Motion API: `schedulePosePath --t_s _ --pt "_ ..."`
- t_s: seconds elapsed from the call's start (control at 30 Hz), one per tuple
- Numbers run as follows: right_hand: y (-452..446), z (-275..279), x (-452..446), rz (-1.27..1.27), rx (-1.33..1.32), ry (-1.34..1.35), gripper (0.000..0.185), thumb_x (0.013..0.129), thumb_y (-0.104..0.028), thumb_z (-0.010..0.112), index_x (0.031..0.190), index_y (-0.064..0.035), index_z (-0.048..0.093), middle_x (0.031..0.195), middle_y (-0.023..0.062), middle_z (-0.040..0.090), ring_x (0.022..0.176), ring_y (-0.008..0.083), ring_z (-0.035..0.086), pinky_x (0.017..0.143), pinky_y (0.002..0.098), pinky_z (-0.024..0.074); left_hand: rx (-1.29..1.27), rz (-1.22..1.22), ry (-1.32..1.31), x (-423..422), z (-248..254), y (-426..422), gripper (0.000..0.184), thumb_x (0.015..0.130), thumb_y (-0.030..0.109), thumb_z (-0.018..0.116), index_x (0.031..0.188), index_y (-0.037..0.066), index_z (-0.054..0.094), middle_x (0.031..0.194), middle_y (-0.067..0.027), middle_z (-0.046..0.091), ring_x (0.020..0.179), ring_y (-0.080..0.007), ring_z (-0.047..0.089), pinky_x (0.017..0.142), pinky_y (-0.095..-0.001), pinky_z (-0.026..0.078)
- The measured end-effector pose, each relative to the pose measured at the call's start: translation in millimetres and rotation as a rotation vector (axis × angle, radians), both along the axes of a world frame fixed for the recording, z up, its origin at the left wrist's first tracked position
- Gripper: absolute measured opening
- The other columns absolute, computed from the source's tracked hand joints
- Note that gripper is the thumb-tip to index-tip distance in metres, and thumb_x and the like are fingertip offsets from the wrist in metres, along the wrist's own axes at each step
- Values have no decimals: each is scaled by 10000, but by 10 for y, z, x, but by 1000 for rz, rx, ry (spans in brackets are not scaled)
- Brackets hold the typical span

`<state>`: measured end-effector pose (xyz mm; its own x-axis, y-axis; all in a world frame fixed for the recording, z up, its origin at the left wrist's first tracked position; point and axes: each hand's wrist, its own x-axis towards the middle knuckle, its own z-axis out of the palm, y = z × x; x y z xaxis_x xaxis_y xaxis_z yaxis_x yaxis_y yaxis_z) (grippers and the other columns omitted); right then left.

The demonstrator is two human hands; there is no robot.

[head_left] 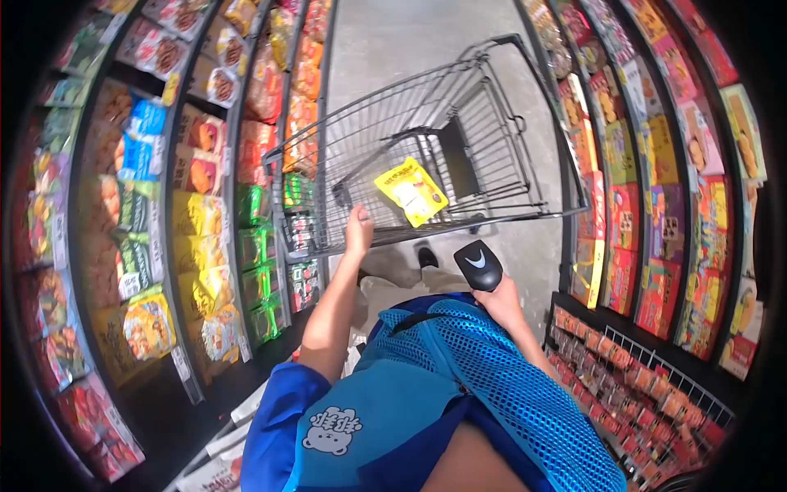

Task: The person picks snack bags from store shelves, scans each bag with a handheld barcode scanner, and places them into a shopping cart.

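A black wire shopping cart (pixel 393 90) stands turned sideways in front of me. My left hand (pixel 359 233) is closed at the cart's near top rail, its fingers curled and partly hidden. Inside the basket lies a bright yellow snack pouch (pixel 412 193), right of that hand. Close to my waist, my right hand (pixel 498 302) is wrapped round a black handheld device (pixel 479 266) with a rounded head and a pale crescent mark. The device points forward, between my body and the cart; its grip is mostly covered by my fingers.
Shelves of colourful snack packets (pixel 201 238) line the left side, with boxed and bagged goods (pixel 660 213) on the right. A low wire rack of small red packets (pixel 631 394) stands at lower right. Grey floor (pixel 410 33) runs ahead between the shelves.
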<state>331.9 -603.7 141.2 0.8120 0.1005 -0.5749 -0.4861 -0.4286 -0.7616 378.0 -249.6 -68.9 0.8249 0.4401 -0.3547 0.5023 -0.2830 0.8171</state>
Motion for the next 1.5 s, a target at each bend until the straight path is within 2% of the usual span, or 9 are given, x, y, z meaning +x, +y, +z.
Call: schedulePosePath --t_s 0.2,0.4,0.53,0.63,0.77,0.9,1.13,1.4,1.5 --pt "528 7 389 255 57 8 241 703 -26 693 919 43 610 703 90 665 580 149 635 565 316 510 -152 478 -409 -1244 1017 418 398 910 14 592 1292 -13 481 1224 -139 595 1080 -178 599 947 -281 464" --pt "1014 69 476 463 180 -20 170 729 24 675 876 31 590 702 69 648 553 131 605 527 294 479 615 1136 -776 -2349 2499 1694 287 912 71 616 1170 -15 525 1079 -83 570 934 -149 539 858 -284 448" --pt "1191 58 486 582 178 -32 194 726 25 688 894 24 592 708 67 651 574 128 610 541 295 483 723 1259 -900 -2787 3326 2523 596 844 67 730 1308 -31 370 1316 -186 437 1191 -256 486 984 -362 446" --pt "1193 39 463 601 174 -58 202 727 16 694 903 21 595 714 72 656 582 126 613 552 293 487 808 1410 -557 -2892 3671 2898 872 737 213 853 1353 -89 315 1265 -180 493 1081 -247 555 922 -370 483" --pt "1127 -22 427 520 191 -83 206 729 9 698 905 23 592 718 76 658 577 130 615 550 293 491 689 1185 -674 -3076 3747 3154 543 682 218 889 1044 -79 613 1032 -143 665 902 -184 620 844 -326 489" --pt "1039 73 439 419 164 -65 199 734 2 699 894 24 583 714 78 652 558 137 617 532 302 500 439 1146 -670 -3352 3551 3197 506 725 199 861 1071 -64 602 922 -84 688 825 -150 642 787 -288 513" --pt "1039 28 458 459 178 -84 230 734 -12 713 919 25 582 715 75 650 549 139 612 529 299 490 623 1018 -934 -3195 3716 2541 311 844 -9 715 1137 -10 610 1092 -80 670 957 -153 638 874 -276 482" --pt "1096 144 453 519 104 -81 251 729 -13 727 938 24 592 718 77 661 575 134 623 550 303 498 1088 877 -854 -3225 3980 2004 99 959 73 596 919 0 543 892 -35 600 799 -90 556 771 -279 471" --pt "1078 182 457 519 100 -90 256 725 -16 735 935 23 593 728 80 666 580 134 622 554 302 499 856 1031 -1029 -3100 4308 1650 128 1003 134 525 985 12 493 938 -64 609 885 -115 588 801 -297 511"
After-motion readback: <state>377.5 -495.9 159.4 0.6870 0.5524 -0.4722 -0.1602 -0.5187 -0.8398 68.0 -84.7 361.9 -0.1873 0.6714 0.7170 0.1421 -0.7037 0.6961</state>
